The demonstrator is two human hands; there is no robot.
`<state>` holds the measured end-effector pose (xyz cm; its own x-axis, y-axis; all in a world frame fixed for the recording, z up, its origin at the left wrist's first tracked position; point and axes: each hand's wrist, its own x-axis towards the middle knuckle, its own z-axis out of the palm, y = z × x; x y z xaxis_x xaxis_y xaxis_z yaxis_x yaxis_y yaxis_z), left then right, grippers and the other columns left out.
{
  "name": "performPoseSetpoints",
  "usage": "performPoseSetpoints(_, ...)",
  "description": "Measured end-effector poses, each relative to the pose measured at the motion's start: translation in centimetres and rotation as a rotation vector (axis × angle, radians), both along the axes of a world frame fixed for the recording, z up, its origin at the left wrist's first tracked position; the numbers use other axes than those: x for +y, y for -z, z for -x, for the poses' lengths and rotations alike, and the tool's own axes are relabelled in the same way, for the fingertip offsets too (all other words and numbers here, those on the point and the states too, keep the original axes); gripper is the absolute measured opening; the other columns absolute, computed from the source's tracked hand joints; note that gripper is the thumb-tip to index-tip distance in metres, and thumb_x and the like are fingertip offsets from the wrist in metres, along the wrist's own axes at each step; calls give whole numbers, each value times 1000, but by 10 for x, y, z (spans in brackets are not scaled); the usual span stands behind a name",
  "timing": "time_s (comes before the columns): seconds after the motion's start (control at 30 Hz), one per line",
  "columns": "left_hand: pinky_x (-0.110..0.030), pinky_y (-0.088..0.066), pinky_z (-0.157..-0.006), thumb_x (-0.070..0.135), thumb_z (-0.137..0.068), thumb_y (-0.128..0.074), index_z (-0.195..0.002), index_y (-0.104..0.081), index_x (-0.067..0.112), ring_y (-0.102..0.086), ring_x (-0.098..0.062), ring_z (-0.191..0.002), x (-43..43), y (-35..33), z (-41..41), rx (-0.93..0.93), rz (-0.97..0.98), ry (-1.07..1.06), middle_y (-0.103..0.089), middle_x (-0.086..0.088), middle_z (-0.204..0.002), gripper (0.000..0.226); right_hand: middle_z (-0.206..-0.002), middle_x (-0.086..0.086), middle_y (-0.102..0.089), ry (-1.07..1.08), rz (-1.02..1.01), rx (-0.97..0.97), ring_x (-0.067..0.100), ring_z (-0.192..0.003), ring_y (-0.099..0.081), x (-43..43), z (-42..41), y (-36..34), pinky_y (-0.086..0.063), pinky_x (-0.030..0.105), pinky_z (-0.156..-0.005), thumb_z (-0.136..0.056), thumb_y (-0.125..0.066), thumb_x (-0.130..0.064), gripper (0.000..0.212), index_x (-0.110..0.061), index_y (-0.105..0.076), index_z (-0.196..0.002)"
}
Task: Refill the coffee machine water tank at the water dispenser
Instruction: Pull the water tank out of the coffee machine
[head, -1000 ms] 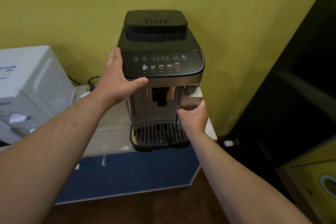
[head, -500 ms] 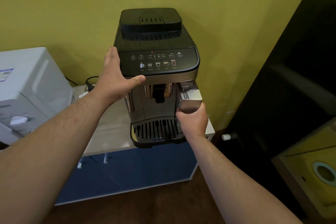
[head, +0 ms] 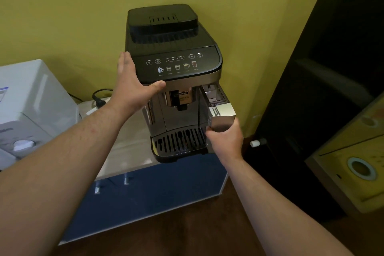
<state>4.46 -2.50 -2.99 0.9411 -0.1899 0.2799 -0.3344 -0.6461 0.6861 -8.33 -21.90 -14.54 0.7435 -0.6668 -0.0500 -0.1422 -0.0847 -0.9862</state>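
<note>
A black and silver coffee machine (head: 172,52) stands on a low cabinet against the yellow wall. Its water tank (head: 222,117), with a silver front panel, sticks out a short way from the machine's front right side, and the clear tank top shows behind the panel. My right hand (head: 225,141) grips the lower front of the tank. My left hand (head: 133,87) lies flat against the machine's left side, thumb under the control panel, bracing it.
A white water dispenser (head: 31,106) stands to the left on the cabinet top (head: 128,137). A black plug and cable (head: 99,97) lie behind my left wrist. A dark cabinet (head: 311,100) rises on the right, with a yellow box (head: 353,164) in front of it.
The tank has slid further out of the machine toward me in my right hand. My left hand stays pressed on the machine's side.
</note>
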Motion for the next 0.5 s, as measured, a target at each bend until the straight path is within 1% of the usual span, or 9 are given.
performPoseSetpoints(0.03, -38, -9, -125, 45, -79, -78, -159, -1, 13, -5, -23, -154, 0, 0, -1, -3, 7, 7, 1, -8, -168, 116, -106, -3, -58, 2, -10, -7, 14, -96, -59, 1, 3, 1, -46, 9, -58, -63, -83, -14, 63, -29, -45, -112)
performPoseSetpoints(0.07, -38, -9, -125, 44, -79, -78, -159, 0, 12, -4, -23, -154, 0, 0, 0, -3, 7, 9, 2, -9, -168, 116, -106, -3, -58, 8, -18, -9, 14, -96, -59, 2, 6, 1, -46, 9, -58, -63, -83, -15, 64, -30, -45, -112)
performPoseSetpoints(0.17, -28, -2, -120, 39, -83, -76, -159, 3, 9, 3, -21, -154, 0, 1, 1, -8, 3, 10, 7, -9, -168, 114, -104, -3, -58, 19, -26, -15, 12, -93, -59, 5, 17, 2, -45, 4, -52, -64, -83, -14, 62, -29, -45, -111)
performPoseSetpoints(0.3, -22, 0, -115, 39, -84, -76, -159, 3, 8, 4, -20, -154, 0, 2, 2, -9, 12, 12, 8, -9, -168, 113, -97, -10, -55, 24, -26, -33, 6, -86, -56, 7, 35, 1, -45, 3, -52, -65, -83, -12, 62, -31, -43, -108)
performPoseSetpoints(0.43, -22, 0, -115, 39, -84, -76, -159, 3, 8, 4, -21, -154, 1, 2, 0, -18, 8, 11, 8, -10, -168, 113, -95, -13, -54, 33, -21, -34, 4, -83, -56, 11, 53, 1, -45, 5, -51, -65, -83, -11, 60, -32, -43, -105)
performPoseSetpoints(0.5, -24, 0, -116, 40, -83, -76, -159, 3, 8, 4, -22, -154, 1, 2, 0, -14, 9, 14, 8, -10, -168, 114, -95, -12, -56, 34, -29, -33, 5, -84, -58, 12, 62, 1, -45, 5, -52, -66, -83, -11, 58, -30, -45, -105)
